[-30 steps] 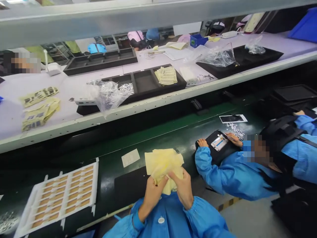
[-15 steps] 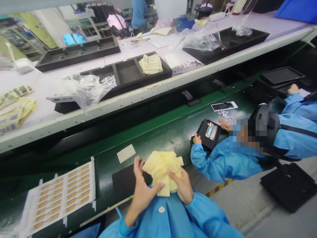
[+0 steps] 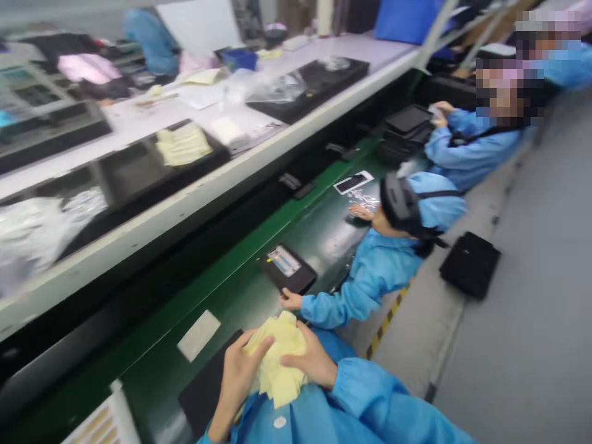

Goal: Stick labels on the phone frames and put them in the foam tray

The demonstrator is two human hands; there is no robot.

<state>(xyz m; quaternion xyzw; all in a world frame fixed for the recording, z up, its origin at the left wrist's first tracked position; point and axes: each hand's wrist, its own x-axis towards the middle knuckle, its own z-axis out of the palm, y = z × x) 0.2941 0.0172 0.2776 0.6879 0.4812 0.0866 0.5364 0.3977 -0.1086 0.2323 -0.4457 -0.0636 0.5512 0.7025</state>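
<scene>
A crumpled bunch of pale yellow sheets [image 3: 280, 364] is between my two hands, close in front of my blue smock. My left hand [image 3: 240, 367] grips its left side, thumb on top. My right hand [image 3: 317, 357] holds it from the right, with the thumb pressed across the front and the other fingers mostly hidden behind. Whether the sheets are paper or film I cannot make out. Just left of my left hand lies a flat black pad [image 3: 203, 388], and beyond it a small whitish sheet [image 3: 198, 335] on the green bench [image 3: 240, 296].
A co-worker's hand [image 3: 291, 300] touches a black tray [image 3: 300, 280] carrying a phone frame [image 3: 283, 260]. A white tray [image 3: 99, 425] with tan pieces stands lower left. Above the bench runs a shelf edge [image 3: 185, 213] with black bins and yellow strips [image 3: 184, 145].
My view has swung to the right. My left hand has closed in on the yellow sheets, and its fingers now grip them. The co-worker's tray has turned and lies farther from their body.
</scene>
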